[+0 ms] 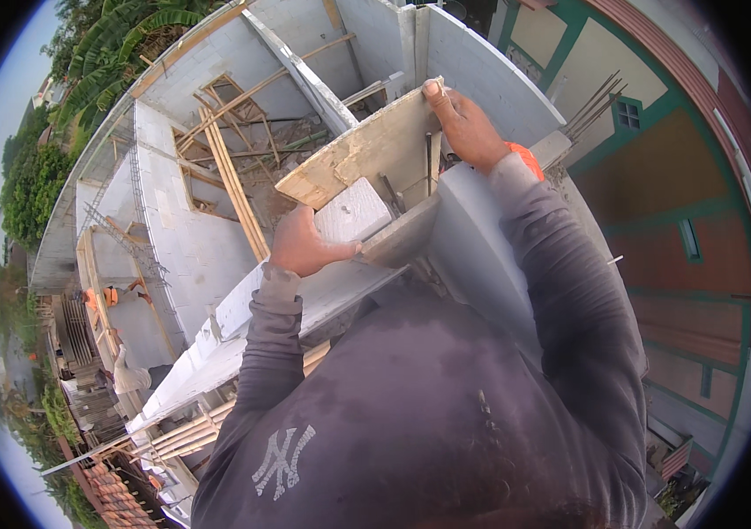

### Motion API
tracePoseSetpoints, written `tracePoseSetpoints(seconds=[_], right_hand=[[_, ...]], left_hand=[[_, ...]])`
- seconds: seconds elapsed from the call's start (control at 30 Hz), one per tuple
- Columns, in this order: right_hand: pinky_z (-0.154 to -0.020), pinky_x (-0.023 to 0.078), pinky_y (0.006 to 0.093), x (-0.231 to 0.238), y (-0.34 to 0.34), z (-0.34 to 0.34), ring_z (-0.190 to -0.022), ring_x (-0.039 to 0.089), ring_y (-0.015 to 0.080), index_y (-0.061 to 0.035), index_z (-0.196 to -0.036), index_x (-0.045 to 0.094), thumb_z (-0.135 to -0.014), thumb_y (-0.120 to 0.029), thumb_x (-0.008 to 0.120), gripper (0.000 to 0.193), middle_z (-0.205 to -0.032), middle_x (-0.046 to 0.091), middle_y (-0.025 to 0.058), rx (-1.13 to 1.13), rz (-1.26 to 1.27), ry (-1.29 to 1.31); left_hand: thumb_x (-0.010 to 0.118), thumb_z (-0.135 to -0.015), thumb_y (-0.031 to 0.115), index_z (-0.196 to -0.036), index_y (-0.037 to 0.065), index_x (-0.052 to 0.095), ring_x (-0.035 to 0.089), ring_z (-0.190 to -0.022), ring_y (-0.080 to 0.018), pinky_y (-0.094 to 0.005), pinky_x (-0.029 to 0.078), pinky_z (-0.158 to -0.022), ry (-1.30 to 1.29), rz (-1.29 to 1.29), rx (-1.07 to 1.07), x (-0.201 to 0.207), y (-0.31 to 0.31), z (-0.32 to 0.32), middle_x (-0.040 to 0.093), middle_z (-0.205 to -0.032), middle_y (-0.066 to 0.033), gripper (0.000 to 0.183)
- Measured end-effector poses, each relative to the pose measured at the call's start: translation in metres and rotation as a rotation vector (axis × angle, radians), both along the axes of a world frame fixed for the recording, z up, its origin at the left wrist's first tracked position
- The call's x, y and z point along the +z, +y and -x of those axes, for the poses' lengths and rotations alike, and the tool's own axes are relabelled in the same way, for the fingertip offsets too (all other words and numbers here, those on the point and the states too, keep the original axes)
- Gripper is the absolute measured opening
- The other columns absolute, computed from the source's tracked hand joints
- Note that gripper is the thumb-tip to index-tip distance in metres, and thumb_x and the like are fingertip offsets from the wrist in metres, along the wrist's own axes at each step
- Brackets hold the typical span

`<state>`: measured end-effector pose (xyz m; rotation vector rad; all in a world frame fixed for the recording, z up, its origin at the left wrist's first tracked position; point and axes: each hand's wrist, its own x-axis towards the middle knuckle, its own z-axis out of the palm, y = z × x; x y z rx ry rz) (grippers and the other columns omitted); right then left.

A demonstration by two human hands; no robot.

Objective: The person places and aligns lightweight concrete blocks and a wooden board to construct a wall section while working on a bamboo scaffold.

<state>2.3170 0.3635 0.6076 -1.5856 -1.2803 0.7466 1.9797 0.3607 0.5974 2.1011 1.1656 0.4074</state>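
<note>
My right hand [468,130] grips the upper right corner of a cement-stained formwork board [366,150], fingers over its top edge. My left hand [298,242] is closed round the left end of a white lightweight block [353,212], its thumb stretched toward a second, near board [403,234]. The block sits between the two boards. Steel bars [433,163] stick up in the gap to its right. Part of the left fingers is hidden behind the block.
Pale block walls [490,66] surround me at height. Below lie bamboo poles [234,181] and loose timber. Rebar ends [596,101] jut out near a green-trimmed building at right. Another person in an orange vest [111,296] is at lower left.
</note>
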Motion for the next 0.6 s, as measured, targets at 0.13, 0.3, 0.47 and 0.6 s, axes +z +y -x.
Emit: tracePoseSetpoints(seconds=[0.13, 0.3, 0.47, 0.6], right_hand=[[-0.102, 0.052, 0.0449, 0.0, -0.005, -0.003, -0.115, 0.069, 0.042, 0.0091, -0.131, 0.065, -0.099, -0.08, 0.04, 0.098, -0.118, 0.071, 0.0312, -0.038, 0.015, -0.037], [-0.099, 0.055, 0.0474, 0.01, -0.006, 0.007, -0.112, 0.071, 0.0439, 0.01, -0.131, 0.064, -0.095, -0.087, 0.036, 0.107, -0.117, 0.071, 0.0331, 0.022, 0.111, -0.016], [-0.096, 0.057, 0.0483, 0.012, -0.013, -0.003, -0.109, 0.072, 0.0433, 0.0106, -0.129, 0.064, -0.094, -0.089, 0.036, 0.109, -0.113, 0.072, 0.0318, 0.013, 0.144, -0.022], [-0.1, 0.054, 0.0499, 0.018, -0.013, 0.003, -0.115, 0.07, 0.0436, 0.0096, -0.132, 0.063, -0.093, -0.089, 0.036, 0.11, -0.12, 0.07, 0.0316, 0.033, 0.154, -0.002]], left_hand=[[0.096, -0.064, 0.04, -0.129, -0.006, 0.06, 0.07, -0.109, -0.0359, -0.0417, 0.054, -0.094, 0.081, 0.026, 0.02, 0.0, -0.003, -0.01, 0.071, -0.117, -0.023, 0.088], [0.097, -0.067, 0.032, -0.117, -0.009, 0.059, 0.07, -0.101, -0.0312, -0.0424, 0.055, -0.088, 0.006, -0.012, -0.043, -0.013, -0.004, 0.0, 0.07, -0.109, -0.0223, 0.075], [0.1, -0.066, 0.033, -0.108, -0.01, 0.057, 0.067, -0.096, -0.03, -0.0425, 0.055, -0.084, 0.11, -0.045, -0.029, -0.028, 0.001, -0.001, 0.067, -0.102, -0.0208, 0.073], [0.098, -0.069, 0.035, -0.105, -0.009, 0.052, 0.061, -0.095, -0.0266, -0.042, 0.052, -0.084, 0.135, -0.062, 0.0, -0.03, 0.003, 0.012, 0.06, -0.102, -0.0181, 0.073]])
